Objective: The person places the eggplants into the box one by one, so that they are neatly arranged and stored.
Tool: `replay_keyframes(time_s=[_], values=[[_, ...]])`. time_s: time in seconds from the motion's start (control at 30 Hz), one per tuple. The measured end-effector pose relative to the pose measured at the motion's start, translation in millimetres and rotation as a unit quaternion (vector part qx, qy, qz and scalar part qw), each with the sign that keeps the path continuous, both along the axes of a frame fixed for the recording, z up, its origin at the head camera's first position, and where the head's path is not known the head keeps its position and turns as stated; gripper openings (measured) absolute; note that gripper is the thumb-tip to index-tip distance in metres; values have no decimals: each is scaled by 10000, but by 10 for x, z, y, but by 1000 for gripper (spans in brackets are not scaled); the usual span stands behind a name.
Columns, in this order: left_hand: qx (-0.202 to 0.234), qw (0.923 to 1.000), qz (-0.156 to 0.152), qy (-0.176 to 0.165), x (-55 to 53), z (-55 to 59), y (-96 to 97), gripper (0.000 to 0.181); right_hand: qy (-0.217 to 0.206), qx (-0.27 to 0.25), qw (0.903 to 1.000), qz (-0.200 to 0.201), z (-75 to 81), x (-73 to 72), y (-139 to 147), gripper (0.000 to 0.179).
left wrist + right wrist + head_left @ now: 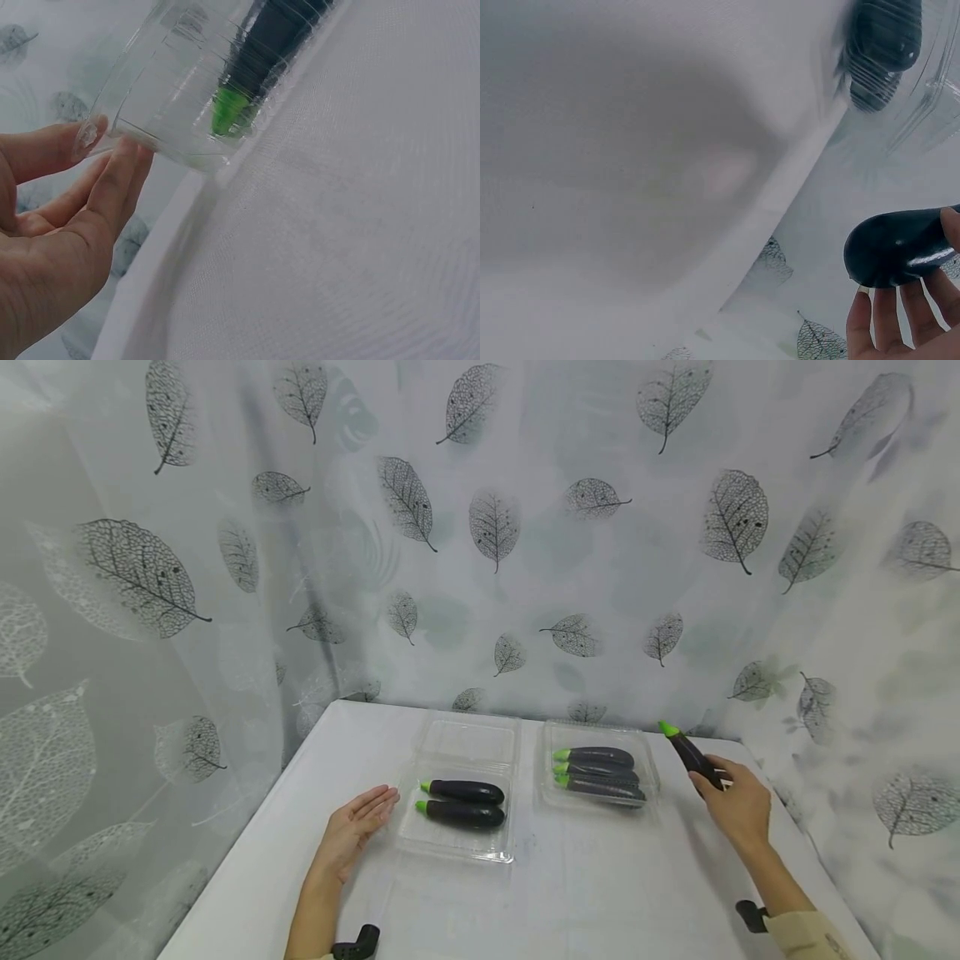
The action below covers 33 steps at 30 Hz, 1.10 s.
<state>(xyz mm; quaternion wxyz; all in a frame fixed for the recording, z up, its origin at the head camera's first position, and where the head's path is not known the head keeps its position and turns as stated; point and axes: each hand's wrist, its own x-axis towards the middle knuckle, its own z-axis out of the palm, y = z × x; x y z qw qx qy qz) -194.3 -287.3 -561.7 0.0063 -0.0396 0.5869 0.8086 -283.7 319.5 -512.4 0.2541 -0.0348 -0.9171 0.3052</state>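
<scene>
My right hand [738,802] holds a dark eggplant [692,756] with a bright green stem end, raised near the table's right edge. In the right wrist view, the thumb and fingers grip that eggplant [896,247] from opposite sides. My left hand [355,828] is at the left side of a clear plastic clamshell box [457,847], fingers mostly straight. From the left wrist, its fingertips [135,142] appear to touch the box's rim. Two eggplants [462,814] lie side by side in this box's near half; its lid [468,735] is folded back.
Right of the clamshell stands a second clear plastic box [600,735] holding three eggplants [597,770]. Both rest on a white-covered table [570,893]. Leaf-printed curtains [525,568] hang behind the table and along both sides.
</scene>
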Motion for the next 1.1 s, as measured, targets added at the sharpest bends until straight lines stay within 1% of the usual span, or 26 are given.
replay_keyframes(time_s=[0.2, 0.3, 0.53, 0.63, 0.8, 0.9, 1.1], values=[[-26, 10000, 39, 34, 2, -17, 1, 57, 109, -54, 9999, 32, 70, 57, -96, 45], [-121, 9999, 74, 70, 2, -21, 1, 56, 166, -101, 9998, 44, 96, 85, -145, 44], [-29, 10000, 75, -23, 11, -11, 1, 56, 260, -158, 9994, 153, 150, 133, -270, 45], [-90, 9999, 69, 12, 8, -16, 0, 56, 270, -203, 9993, 188, 166, 145, -320, 45], [-25, 9999, 98, 31, -3, -16, -1, 54, 346, -299, 9986, 271, 204, 170, -395, 46], [44, 9999, 132, -7, -8, -16, 0, 54, 386, -308, 9983, 310, 222, 184, -432, 46], [19, 9998, 188, -90, -7, -22, 4, 53, 384, -391, 9976, 424, 239, 208, -506, 45]])
